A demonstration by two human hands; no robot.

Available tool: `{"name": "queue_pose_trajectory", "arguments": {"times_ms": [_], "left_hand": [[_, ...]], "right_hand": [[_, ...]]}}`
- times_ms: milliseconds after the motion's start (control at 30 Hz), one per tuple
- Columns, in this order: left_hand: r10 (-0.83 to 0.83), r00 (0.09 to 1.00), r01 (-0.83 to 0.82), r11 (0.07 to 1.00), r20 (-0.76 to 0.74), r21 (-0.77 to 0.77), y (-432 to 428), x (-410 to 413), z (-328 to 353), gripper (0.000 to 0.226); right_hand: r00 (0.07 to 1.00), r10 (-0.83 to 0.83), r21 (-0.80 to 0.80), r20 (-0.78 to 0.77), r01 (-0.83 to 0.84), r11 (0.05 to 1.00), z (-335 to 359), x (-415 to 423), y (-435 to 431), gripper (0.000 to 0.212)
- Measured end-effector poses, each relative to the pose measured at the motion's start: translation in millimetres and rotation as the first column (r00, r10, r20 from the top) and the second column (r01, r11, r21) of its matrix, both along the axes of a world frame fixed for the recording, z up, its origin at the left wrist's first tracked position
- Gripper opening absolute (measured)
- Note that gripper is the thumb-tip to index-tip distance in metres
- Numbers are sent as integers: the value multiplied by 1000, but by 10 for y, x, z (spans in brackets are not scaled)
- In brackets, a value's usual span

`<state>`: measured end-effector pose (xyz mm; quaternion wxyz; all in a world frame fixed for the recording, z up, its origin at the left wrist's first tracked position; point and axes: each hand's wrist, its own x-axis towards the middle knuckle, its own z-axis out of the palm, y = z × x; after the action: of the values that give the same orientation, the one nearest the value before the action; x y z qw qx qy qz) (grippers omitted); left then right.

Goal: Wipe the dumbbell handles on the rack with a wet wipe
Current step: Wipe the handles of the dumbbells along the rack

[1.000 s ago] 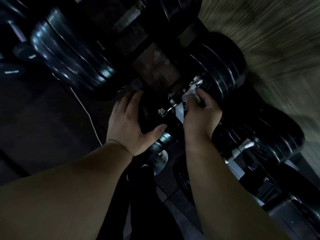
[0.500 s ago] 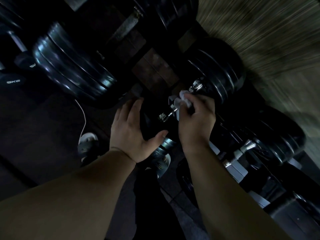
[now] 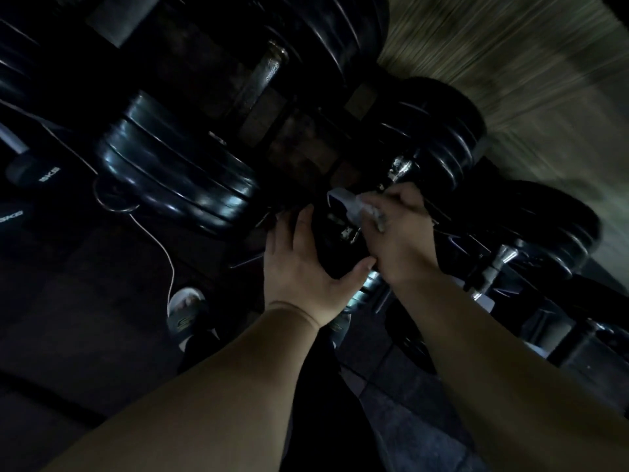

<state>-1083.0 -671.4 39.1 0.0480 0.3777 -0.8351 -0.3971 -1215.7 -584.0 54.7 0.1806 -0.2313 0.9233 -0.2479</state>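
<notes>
The scene is dark. My right hand grips a white wet wipe and holds it against the chrome handle of a black dumbbell whose far head lies up and to the right. My left hand rests with straight fingers on the same dumbbell's near black head, thumb spread to the right. Most of the handle is hidden under my right hand.
A big black dumbbell head lies to the left, another dumbbell with a chrome handle to the right on the rack. A white cord hangs down at the left. My shoe stands on the dark floor below.
My right hand has slid the wipe along the handle, down and to the left, toward the near head. My left hand stays on that head. The camera has tilted.
</notes>
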Motion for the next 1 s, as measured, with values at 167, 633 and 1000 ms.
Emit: {"name": "queue_pose_trajectory", "arguments": {"times_ms": [167, 633, 1000], "left_hand": [[-87, 992, 75, 989, 96, 126, -74, 0, 95, 117], [-264, 937, 200, 942, -229, -271, -1443, 106, 1116, 60], [-14, 972, 41, 993, 233, -111, -2055, 49, 651, 126]], "right_hand": [[998, 59, 50, 7, -59, 997, 121, -123, -41, 24], [983, -23, -29, 184, 29, 999, 343, -48, -305, 16], [655, -520, -327, 548, 740, 588, 219, 38, -1950, 17]]}}
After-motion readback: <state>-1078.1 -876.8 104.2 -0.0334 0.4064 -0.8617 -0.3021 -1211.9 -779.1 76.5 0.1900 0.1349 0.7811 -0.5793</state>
